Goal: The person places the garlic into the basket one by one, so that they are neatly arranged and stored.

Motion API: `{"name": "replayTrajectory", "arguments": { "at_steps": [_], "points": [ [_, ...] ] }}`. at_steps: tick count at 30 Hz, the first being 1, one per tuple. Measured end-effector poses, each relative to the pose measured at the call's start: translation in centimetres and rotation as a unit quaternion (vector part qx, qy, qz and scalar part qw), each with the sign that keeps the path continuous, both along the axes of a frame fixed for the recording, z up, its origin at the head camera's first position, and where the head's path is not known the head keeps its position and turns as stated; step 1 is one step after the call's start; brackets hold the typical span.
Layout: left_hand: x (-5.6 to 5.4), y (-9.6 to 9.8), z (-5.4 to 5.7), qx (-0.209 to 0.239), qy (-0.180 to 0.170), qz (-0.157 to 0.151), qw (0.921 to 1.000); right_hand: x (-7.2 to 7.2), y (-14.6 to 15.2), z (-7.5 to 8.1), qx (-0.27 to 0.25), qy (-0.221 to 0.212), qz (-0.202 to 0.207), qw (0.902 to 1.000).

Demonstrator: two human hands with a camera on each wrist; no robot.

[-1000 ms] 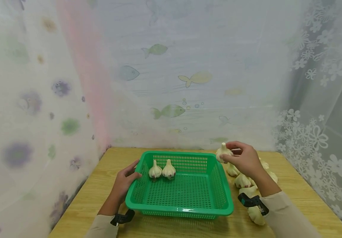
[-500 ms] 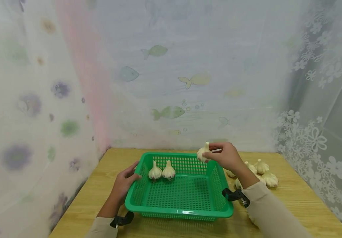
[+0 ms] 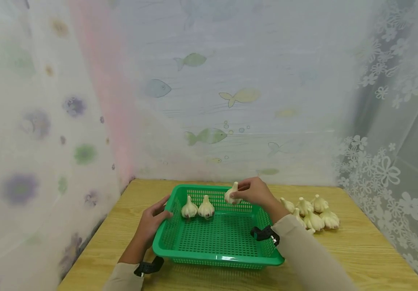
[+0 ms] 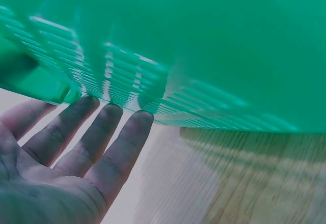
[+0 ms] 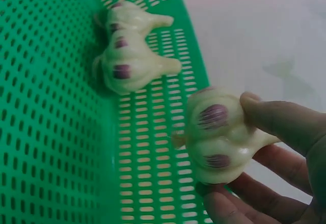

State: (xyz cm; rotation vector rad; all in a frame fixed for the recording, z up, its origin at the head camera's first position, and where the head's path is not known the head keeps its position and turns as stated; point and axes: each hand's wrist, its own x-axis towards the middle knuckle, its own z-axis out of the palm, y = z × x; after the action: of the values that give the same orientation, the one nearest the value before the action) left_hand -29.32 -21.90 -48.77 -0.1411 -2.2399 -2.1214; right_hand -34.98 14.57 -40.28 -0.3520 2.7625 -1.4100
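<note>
Right hand (image 3: 254,192): grasping a garlic bulb (image 3: 230,198), the thumb pressing one side and the fingers bracing the other.
Held bulb: hovering over the green basket (image 3: 194,255), near its back wall, the stem pointing upward (whether it is touching the wall, I cannot tell). Purple patches are showing on its skin in the right wrist view.
Left hand (image 3: 152,223): gripping the basket's left side, the thumb lying over the rim and the fingers spreading, nearly straight, along the outer wall; their fingertips (image 4: 140,119) are touching the slotted plastic.
Inside the basket: two garlic bulbs (image 3: 198,208) are sitting side by side toward the back left, stems standing up.
Garlic pile (image 3: 314,220): resting on the wooden table (image 3: 354,236), just right of the basket, the right forearm partly covering it.
Wrists: a black band (image 3: 150,266) is circling the left, another black band (image 3: 265,233) the right, beige sleeves (image 3: 299,250) reaching up behind them.
Backdrop: a fish-printed sheet (image 3: 285,81) is hanging behind the table.
</note>
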Motion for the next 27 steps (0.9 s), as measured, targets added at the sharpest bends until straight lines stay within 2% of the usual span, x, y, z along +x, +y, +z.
{"name": "replayTrajectory", "arguments": {
  "at_steps": [7, 12, 21, 27],
  "points": [
    [-0.1, -0.1, -0.3, -0.001, -0.008, 0.005, 1.0, -0.6, -2.3, -1.8, 0.07, -0.021, 0.009, 0.9973],
    [-0.2, -0.2, -0.3, 0.004, -0.005, -0.003, 1.0, -0.9, -3.4, -3.0, 0.085, -0.021, 0.011, 0.9961],
    [-0.8, -0.4, -0.1, 0.002, -0.003, -0.009, 1.0, -0.7, -4.1, -3.2, 0.092, -0.021, 0.013, 0.9954],
    [-1.3, -0.6, 0.2, -0.002, -0.001, -0.012, 0.9999, -1.0, -4.3, -3.3, 0.099, -0.024, 0.009, 0.9948]
  ]
}}
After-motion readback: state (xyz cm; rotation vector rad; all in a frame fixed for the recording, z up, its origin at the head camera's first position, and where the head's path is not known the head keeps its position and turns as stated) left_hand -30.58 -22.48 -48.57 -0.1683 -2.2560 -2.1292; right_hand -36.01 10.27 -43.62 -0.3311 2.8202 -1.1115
